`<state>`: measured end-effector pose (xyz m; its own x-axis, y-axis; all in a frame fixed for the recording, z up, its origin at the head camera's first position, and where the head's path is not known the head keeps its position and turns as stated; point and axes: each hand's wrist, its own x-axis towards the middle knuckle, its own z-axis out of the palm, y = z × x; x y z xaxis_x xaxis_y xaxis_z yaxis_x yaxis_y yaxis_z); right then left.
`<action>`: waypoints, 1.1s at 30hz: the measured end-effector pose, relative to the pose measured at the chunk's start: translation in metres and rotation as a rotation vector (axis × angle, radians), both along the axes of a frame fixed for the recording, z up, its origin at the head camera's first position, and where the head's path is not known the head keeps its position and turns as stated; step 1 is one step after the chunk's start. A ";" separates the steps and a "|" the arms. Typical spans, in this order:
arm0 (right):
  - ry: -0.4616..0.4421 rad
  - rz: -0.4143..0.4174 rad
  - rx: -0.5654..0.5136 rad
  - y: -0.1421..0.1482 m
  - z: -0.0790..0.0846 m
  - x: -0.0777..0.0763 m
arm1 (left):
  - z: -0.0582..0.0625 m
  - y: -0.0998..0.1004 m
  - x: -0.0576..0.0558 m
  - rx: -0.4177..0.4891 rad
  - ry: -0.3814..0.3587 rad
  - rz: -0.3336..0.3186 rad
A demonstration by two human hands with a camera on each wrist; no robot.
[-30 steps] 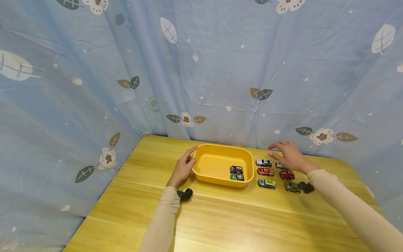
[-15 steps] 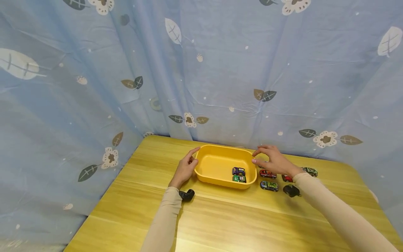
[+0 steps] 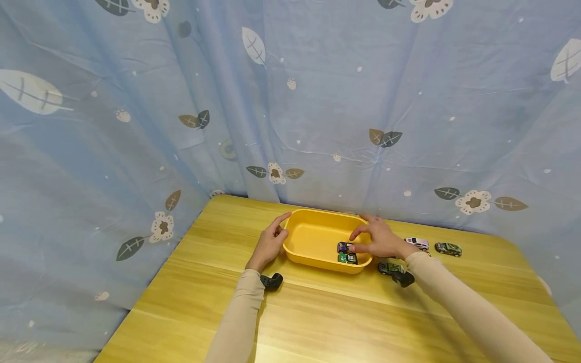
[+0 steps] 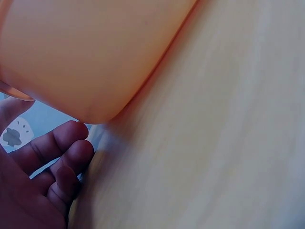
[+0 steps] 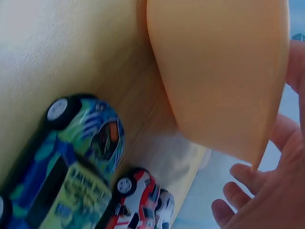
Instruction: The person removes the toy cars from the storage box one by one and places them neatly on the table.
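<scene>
On the table stands a yellow plastic box [image 3: 313, 259] holding two toy cars: a purple one [image 3: 343, 247] and a green one [image 3: 347, 258]. My left hand [image 3: 269, 244] rests at the box's left end, index finger and thumb at the rim; in the left wrist view its other fingers lie bent beside the outer wall. My right hand [image 3: 379, 238] reaches over the right rim, thumb and index finger spread above the purple car and nothing seen between them. In the right wrist view its other fingers hang outside the wall.
Right of the box stand a blue-green toy car [image 5: 71, 167], a red one [image 5: 136, 200] and a white one [image 5: 165, 207]. Further right are a pale car [image 3: 416, 244] and a camouflage car [image 3: 448, 249]. A patterned blue curtain [image 3: 317, 126] hangs behind the wooden table [image 3: 317, 322].
My right hand has moved left from above the loose cars, across the right rim, to over the purple car inside the box. The left hand has stayed at the left rim.
</scene>
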<state>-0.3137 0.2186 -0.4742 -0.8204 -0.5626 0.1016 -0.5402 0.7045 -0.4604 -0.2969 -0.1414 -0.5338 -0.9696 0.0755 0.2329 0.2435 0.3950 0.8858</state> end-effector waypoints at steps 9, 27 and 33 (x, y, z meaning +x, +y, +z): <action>-0.040 -0.044 0.043 -0.006 -0.003 0.002 | 0.000 0.001 0.000 0.006 -0.001 -0.012; -0.048 -0.095 0.118 -0.015 -0.004 0.005 | 0.002 0.000 0.002 -0.014 -0.008 0.006; -0.002 -0.073 0.097 -0.013 -0.004 0.007 | -0.001 -0.001 0.001 -0.004 -0.002 0.000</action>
<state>-0.3067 0.2059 -0.4779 -0.8599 -0.5083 0.0476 -0.4847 0.7835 -0.3889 -0.2961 -0.1422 -0.5346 -0.9701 0.0764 0.2304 0.2415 0.3981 0.8850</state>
